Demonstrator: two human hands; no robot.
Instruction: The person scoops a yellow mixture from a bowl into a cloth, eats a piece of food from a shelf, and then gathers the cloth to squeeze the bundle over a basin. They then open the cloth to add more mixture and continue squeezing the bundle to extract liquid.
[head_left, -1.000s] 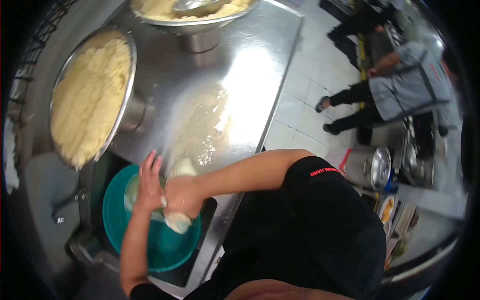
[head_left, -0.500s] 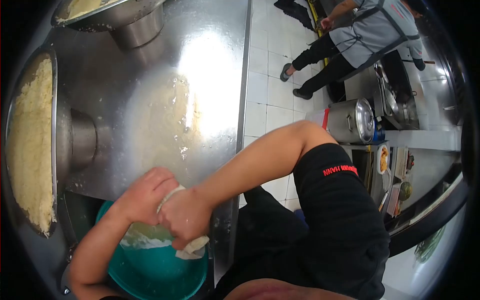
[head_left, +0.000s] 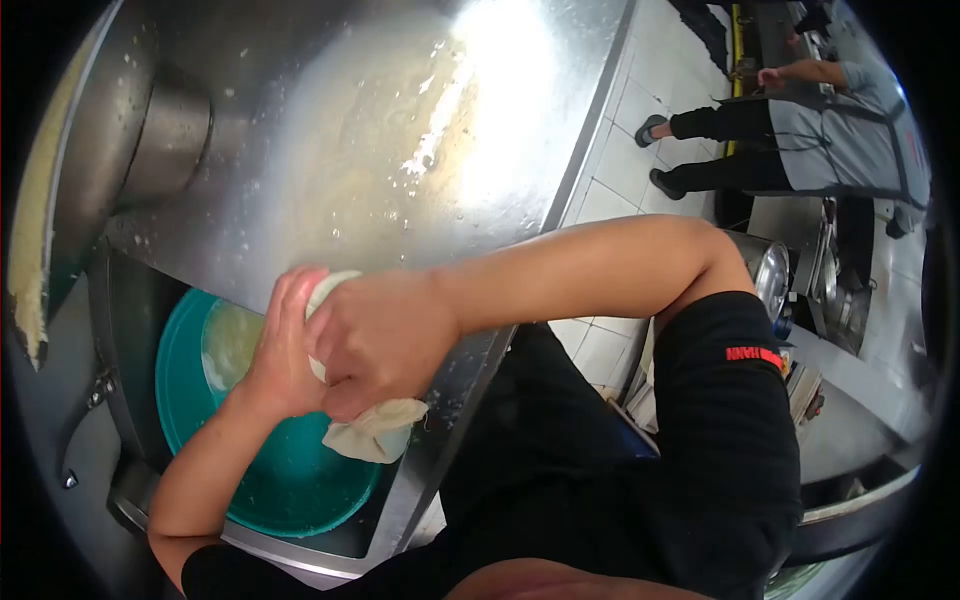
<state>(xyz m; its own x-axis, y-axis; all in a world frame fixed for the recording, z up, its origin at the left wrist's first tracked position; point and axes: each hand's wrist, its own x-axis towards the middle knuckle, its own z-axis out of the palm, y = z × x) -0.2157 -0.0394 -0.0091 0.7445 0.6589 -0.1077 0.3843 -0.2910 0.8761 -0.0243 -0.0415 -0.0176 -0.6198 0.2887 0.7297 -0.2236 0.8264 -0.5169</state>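
Cloth bundle [head_left: 378, 436], the only one in view, is clamped between the curled fingers of the left hand [head_left: 280, 350] and the right hand [head_left: 385, 340], which hide all but its top and its hanging tail. It sits above the single teal basin [head_left: 290, 480], which holds a little pale liquid [head_left: 232, 345]. Beyond lies a wet steel table [head_left: 330, 130], where one steel bowl [head_left: 90, 170] of yellow mash [head_left: 28, 240] is cut off at the left edge, and a person in grey [head_left: 840, 130] is half out of view.

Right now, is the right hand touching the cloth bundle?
Touching. The head view shows the right hand clenched round the cloth bundle, whose end hangs out below the fist.
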